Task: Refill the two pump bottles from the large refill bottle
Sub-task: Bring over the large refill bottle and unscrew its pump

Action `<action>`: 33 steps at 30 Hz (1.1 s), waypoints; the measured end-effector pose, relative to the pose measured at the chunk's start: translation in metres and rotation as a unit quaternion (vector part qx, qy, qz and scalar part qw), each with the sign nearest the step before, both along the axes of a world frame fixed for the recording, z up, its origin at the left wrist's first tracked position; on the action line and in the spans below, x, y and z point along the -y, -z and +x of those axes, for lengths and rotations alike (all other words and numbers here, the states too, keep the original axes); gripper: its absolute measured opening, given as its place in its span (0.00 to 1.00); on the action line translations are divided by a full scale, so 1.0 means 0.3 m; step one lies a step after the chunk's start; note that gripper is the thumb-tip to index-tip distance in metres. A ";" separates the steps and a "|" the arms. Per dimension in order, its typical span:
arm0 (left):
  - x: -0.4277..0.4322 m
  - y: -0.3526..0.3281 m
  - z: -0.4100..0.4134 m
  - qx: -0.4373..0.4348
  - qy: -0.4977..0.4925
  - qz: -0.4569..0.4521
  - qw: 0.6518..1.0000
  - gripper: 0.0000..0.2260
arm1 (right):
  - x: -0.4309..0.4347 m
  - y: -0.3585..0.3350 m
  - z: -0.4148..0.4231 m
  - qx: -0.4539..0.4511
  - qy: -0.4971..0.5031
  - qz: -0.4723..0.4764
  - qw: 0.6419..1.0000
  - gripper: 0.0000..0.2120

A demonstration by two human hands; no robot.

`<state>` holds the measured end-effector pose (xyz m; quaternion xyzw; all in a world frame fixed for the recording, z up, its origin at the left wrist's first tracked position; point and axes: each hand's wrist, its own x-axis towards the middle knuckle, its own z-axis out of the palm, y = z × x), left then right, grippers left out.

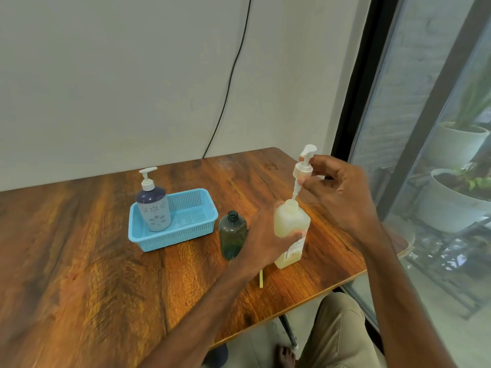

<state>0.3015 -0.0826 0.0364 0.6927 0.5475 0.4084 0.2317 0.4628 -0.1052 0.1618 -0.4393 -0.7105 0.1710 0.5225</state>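
on the left part of the wooden table (79,261), a light blue mesh basket (191,229) is sitting, and a blue-and-lavender pump bottle (155,208) with a flower pattern is standing upright in the basket's left end, its white pump still fitted. a black cable (233,75) is running down the pale wall behind the table. just to the right of the basket, a dark green bottle (232,235) is standing upright on the wood with its neck open and no pump on it. right of that, the left hand (265,235) is wrapping around the body of the pale yellow refill bottle (291,229), fingers curled closed on it, thumb pressing across its front above the label; the bottle is resting on the table near the right edge, leaning slightly. a thin yellow strip (261,278) is lying on the table just below the left wrist. above the refill bottle, the right hand (337,192) is pinching the collar of a white pump head (304,166) between thumb and fingertips, holding it raised so its dip tube is reaching down into the bottle's open neck. farther right, white plant pots (451,205) are showing behind the glass.
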 end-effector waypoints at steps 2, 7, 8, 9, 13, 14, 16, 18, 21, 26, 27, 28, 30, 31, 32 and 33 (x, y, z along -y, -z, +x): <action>0.000 -0.001 -0.001 -0.001 0.001 -0.002 1.000 0.37 | 0.005 -0.003 0.004 -0.007 0.008 0.007 1.000 0.17; 0.001 -0.005 -0.003 -0.002 0.004 -0.012 1.000 0.37 | 0.012 -0.050 0.010 -0.060 0.026 0.041 0.997 0.16; 0.001 -0.005 -0.003 -0.001 0.005 -0.013 1.000 0.37 | 0.008 -0.068 0.011 -0.071 0.032 0.048 0.996 0.16; 0.002 -0.004 -0.004 -0.001 0.005 -0.012 1.000 0.37 | 0.002 -0.089 0.014 -0.083 0.038 0.054 0.994 0.15; 0.004 -0.004 -0.004 -0.009 0.002 -0.008 1.000 0.37 | -0.041 -0.187 0.024 -0.101 0.059 0.082 0.990 0.15; 0.004 -0.005 -0.004 -0.010 0.001 -0.008 1.000 0.37 | -0.055 -0.211 0.028 -0.099 0.062 0.087 0.989 0.15; 0.002 -0.004 -0.006 -0.013 -0.002 -0.006 1.000 0.37 | -0.090 -0.248 0.042 -0.093 0.062 0.087 0.990 0.13; 0.000 -0.001 -0.007 -0.014 -0.004 -0.002 1.000 0.37 | -0.133 -0.264 0.058 -0.074 0.063 0.076 0.992 0.13; -0.002 0.001 -0.007 -0.015 -0.004 0.000 1.000 0.38 | -0.207 -0.237 0.082 -0.031 0.086 0.036 0.995 0.16; 0.003 0.004 -0.007 -0.016 -0.002 0.014 1.000 0.38 | -0.308 -0.020 0.100 0.032 0.095 -0.094 0.990 0.14; 0.004 0.007 -0.006 -0.014 -0.003 0.019 1.000 0.37 | -0.326 0.037 0.102 0.040 0.092 -0.123 0.987 0.14; 0.005 0.010 -0.005 -0.014 -0.006 0.022 1.000 0.37 | -0.339 0.090 0.102 0.059 0.089 -0.157 0.982 0.14; 0.001 0.017 -0.005 -0.017 -0.011 0.028 0.999 0.36 | -0.356 0.180 0.101 0.108 0.080 -0.226 0.965 0.15; 0.000 0.020 -0.005 -0.021 -0.014 0.031 0.999 0.36 | -0.365 0.221 0.101 0.130 0.075 -0.247 0.957 0.15; -0.001 0.021 -0.006 -0.027 -0.017 0.035 0.999 0.35 | -0.368 0.249 0.099 0.153 0.073 -0.257 0.951 0.15; -0.001 0.022 -0.006 -0.032 -0.018 0.039 0.999 0.35 | -0.375 0.276 0.096 0.169 0.076 -0.262 0.947 0.15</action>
